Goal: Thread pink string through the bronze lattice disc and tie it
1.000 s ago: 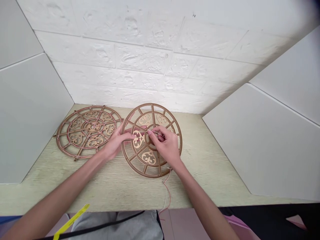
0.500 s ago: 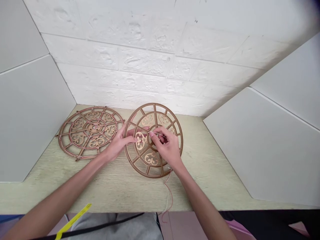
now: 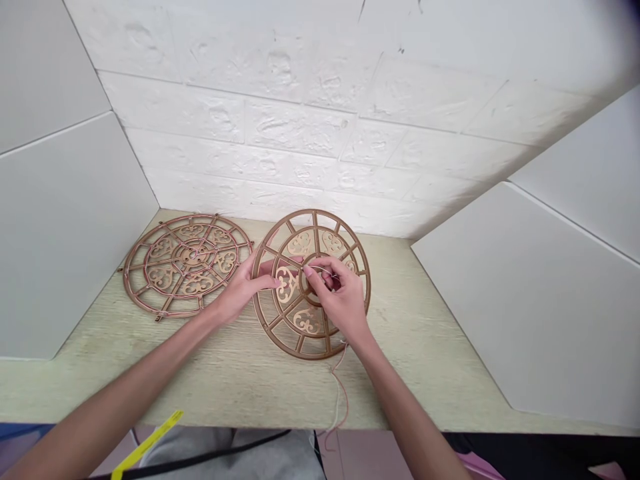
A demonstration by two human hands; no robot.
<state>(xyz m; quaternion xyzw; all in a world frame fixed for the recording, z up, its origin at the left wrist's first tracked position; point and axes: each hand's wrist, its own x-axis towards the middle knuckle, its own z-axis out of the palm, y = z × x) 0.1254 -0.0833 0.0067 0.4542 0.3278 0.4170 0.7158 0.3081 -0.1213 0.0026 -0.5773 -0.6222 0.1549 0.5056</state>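
Observation:
A round bronze-coloured openwork frame (image 3: 314,229), with rings, spokes and scroll ornaments, is held tilted up above the table. My left hand (image 3: 246,287) grips its left rim, thumb in front and fingers behind. At the hub, my right hand (image 3: 341,293) pinches a thin pale thread (image 3: 327,268) between thumb and fingertips. Loose pink and white thread ends (image 3: 344,393) hang below the right wrist, over the table's front edge. Another similar round frame (image 3: 167,310), with pinkish thread along its rings, lies flat at the left.
The pale wooden table (image 3: 240,387) runs up to a white brick-patterned wall (image 3: 295,133). Grey panels stand at the left (image 3: 65,253) and right (image 3: 550,307). A yellow strip (image 3: 150,443) and a black strap lie near the lap.
The whole scene has shifted slightly right in view. Both hands keep the same hold on the frame and thread, with hardly any movement between them.

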